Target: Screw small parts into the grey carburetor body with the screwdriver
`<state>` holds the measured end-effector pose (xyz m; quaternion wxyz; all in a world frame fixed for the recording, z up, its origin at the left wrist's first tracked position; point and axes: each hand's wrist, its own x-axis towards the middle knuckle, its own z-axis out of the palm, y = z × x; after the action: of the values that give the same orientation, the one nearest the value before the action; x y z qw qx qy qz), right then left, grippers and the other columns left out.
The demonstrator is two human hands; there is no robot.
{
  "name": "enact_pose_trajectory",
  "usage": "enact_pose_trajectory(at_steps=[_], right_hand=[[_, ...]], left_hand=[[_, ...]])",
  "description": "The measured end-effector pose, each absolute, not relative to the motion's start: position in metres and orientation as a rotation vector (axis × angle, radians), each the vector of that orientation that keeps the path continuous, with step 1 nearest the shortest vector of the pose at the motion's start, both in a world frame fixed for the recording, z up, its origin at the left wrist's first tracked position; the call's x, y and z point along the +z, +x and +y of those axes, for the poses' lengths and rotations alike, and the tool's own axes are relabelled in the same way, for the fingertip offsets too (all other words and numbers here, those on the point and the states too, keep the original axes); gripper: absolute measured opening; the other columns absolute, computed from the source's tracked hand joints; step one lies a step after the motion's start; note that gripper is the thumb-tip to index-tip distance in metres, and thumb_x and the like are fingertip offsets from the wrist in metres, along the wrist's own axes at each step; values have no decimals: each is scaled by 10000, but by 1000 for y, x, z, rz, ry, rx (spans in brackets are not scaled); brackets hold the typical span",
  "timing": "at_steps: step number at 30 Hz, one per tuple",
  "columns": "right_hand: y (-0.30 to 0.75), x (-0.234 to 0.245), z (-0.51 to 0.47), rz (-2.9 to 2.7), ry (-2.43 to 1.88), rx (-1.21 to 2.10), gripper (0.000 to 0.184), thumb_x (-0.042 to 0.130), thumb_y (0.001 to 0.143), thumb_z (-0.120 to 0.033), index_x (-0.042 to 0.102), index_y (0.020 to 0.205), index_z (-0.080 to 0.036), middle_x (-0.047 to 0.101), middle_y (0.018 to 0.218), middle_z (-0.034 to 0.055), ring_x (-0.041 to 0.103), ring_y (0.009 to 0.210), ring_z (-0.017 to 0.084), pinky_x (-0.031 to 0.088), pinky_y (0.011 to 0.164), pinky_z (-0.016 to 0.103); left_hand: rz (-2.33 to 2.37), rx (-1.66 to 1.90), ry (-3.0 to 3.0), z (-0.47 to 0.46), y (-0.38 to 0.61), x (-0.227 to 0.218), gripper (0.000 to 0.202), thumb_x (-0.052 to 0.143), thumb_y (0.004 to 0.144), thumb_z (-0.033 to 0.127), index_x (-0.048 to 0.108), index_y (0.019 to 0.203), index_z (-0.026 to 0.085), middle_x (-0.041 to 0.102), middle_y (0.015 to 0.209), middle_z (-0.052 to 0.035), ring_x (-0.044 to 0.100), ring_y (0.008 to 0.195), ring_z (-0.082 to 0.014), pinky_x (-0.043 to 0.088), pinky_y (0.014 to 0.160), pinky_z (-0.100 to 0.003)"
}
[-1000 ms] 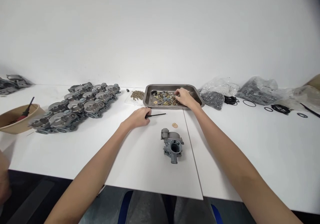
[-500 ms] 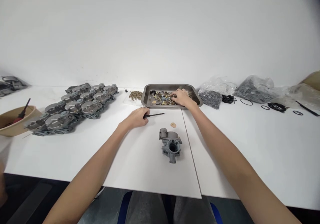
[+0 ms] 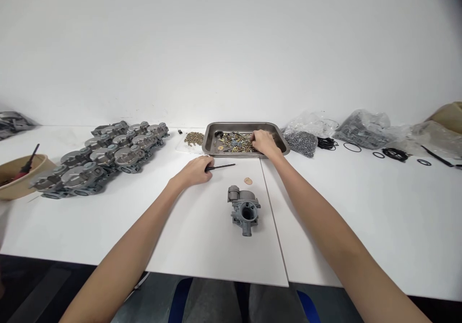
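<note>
My left hand (image 3: 198,170) rests on the table before the tray, its fingers wrapped round a thin black screwdriver (image 3: 223,167) whose shaft points right. My right hand (image 3: 264,142) reaches into the metal tray (image 3: 210,146), fingers curled down among small brass parts (image 3: 238,146); the fingertips are hidden, so what they pinch cannot be made out. Nearer to me a grey metal carburetor (image 3: 244,212) stands on the table between my forearms, its round bore facing me. Just behind it lies a small tan gasket (image 3: 248,181).
Several carburetors (image 3: 104,155) stand in rows at left, beside a tan tub (image 3: 39,166) holding a red-handled screwdriver (image 3: 27,166). A pile of brass pieces (image 3: 194,138) lies left of the tray. Plastic bags of parts (image 3: 301,140) and black rubber rings (image 3: 395,154) lie at right.
My right hand has shifted slightly within the tray, its fingers now more curled downward. My left hand keeps the screwdriver in the same place. The view has turned slightly.
</note>
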<state>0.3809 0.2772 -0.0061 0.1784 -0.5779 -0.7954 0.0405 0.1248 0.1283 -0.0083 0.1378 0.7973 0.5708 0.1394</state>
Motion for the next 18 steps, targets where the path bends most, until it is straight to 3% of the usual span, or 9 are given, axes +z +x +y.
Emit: enact_pose_trajectory(at_steps=[5, 10, 15, 18], right_hand=[[387, -6, 278, -2071, -1528, 209, 386, 420, 764, 0, 639, 1053, -131, 598, 1157, 181, 570, 1060, 287, 456, 904, 404], [389, 0, 285, -1899, -1408, 380, 344, 372, 823, -50, 640, 1024, -130, 656, 1097, 145, 592, 1061, 242, 462, 944, 373], [391, 5, 283, -1807, -1328, 620, 314, 332, 931, -217, 617, 1040, -142, 686, 1019, 126, 653, 753, 165, 509, 649, 273], [389, 9, 273, -1897, -1245, 800, 456, 324, 978, -424, 650, 823, -145, 691, 748, 108, 553, 488, 133, 439, 486, 262]], left_hand=[[1651, 410, 2313, 129, 124, -9, 147, 476, 653, 143, 389, 755, 203, 523, 779, -19, 435, 709, -159, 309, 651, -295], [1648, 410, 2301, 129, 124, -8, 139, 472, 661, 154, 389, 761, 204, 525, 791, -19, 429, 709, -159, 303, 651, -296], [1647, 405, 2292, 128, 125, -8, 137, 470, 661, 156, 397, 766, 205, 531, 803, -19, 437, 726, -162, 303, 653, -298], [1653, 404, 2288, 129, 125, -9, 139, 473, 661, 157, 398, 767, 206, 529, 798, -16, 439, 725, -161, 305, 656, -297]])
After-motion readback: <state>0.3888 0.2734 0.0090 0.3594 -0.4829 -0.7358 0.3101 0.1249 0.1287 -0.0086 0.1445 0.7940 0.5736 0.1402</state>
